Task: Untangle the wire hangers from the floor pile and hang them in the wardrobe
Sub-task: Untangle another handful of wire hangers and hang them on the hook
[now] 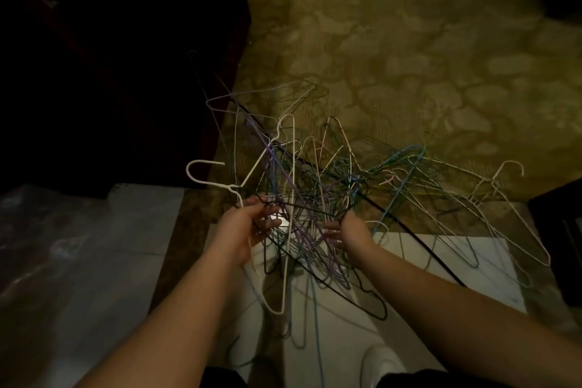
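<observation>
From the head camera, you had both arms stretched out over a big tangle of wire hangers point(315, 198), and honestly it was a mess: white, purple, black, blue and pinkish ones all knotted together. The tangle sat partly on the patterned carpet point(409, 57) and partly over the pale floor tiles point(456, 261) right in front of you.

Your left hand point(248, 224) had its fingers curled around a few wires at the left edge of the tangle, right by a white hanger point(201, 167) whose hook stuck out to the left. Your right hand point(346, 230) was in the middle of the bunch with its fingers wrapped into the wires, though it was too dim to tell exactly which ones it gripped.

More hangers lay spread out flat to the right. The dark wardrobe point(126, 72) stood up on your left, close beside the pile. A white shoe point(381, 362) showed at the bottom.
</observation>
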